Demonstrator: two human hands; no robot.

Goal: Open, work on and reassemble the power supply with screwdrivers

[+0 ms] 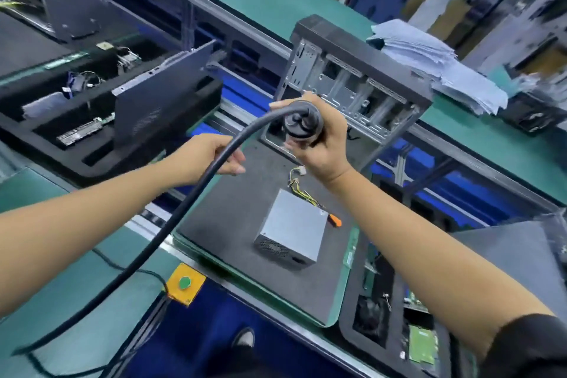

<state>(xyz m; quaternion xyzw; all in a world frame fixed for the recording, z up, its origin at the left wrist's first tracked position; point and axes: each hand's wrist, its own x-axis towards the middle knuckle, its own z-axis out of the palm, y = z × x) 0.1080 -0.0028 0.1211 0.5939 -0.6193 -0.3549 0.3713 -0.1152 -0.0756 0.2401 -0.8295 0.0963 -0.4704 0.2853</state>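
At frame centre, the right hand (319,144) grips a black electric screwdriver (302,125) — left hand (211,159) fingers loosely curled beside its cable (171,224); the power supply (291,238) lies below.

No legible text or labels.
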